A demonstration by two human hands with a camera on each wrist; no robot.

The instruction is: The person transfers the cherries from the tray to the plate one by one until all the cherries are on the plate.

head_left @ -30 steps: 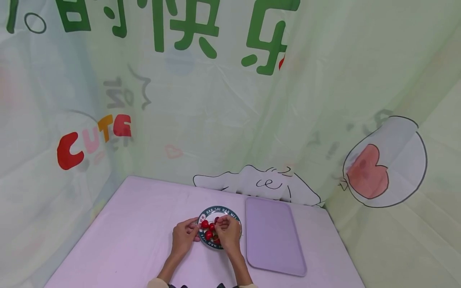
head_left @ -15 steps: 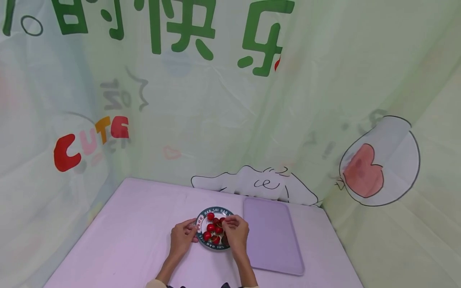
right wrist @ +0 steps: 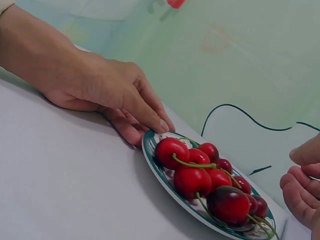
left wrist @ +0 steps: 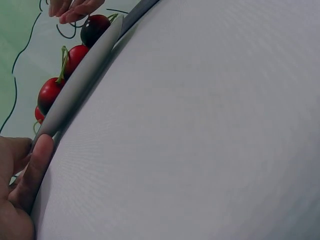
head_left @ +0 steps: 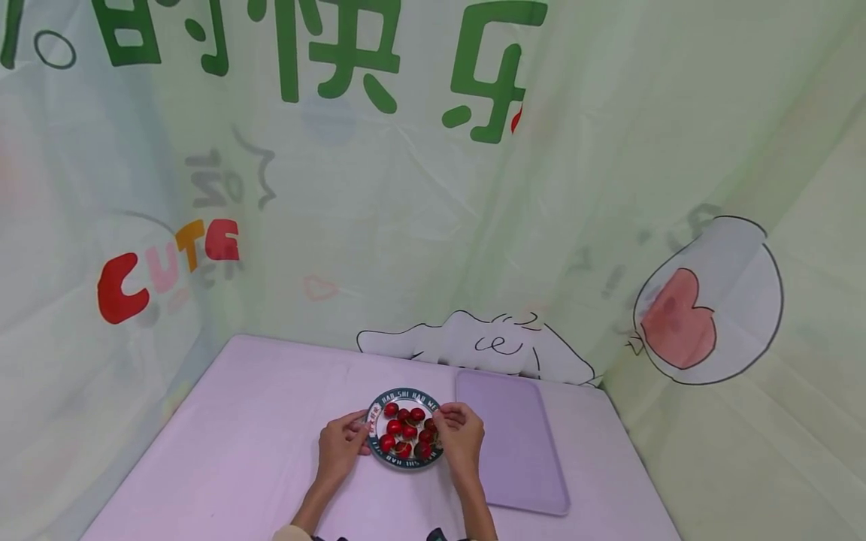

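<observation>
A round plate with a dark green lettered rim (head_left: 414,394) stands on the table, bearing several red cherries (head_left: 395,427). Some cherries have green stems, and one dark cherry (right wrist: 228,204) sits near the front in the right wrist view. My left hand (head_left: 340,449) pinches the plate's left edge, thumb on the rim and fingers below it. At the plate's right edge is my right hand (head_left: 462,442), its fingers loosely bent. The right wrist view shows a gap between its thumb and fingers (right wrist: 300,192), with nothing held there.
A flat lilac tray (head_left: 521,443) lies right of the plate, partly behind the right hand. The pale table (head_left: 271,421) runs back to a printed cloth curtain (head_left: 406,225), which also closes off both sides.
My right hand has moved right, from over the cherries to the plate's right edge, uncovering more of them. The left hand has kept its hold on the plate. The head view has shifted slightly.
</observation>
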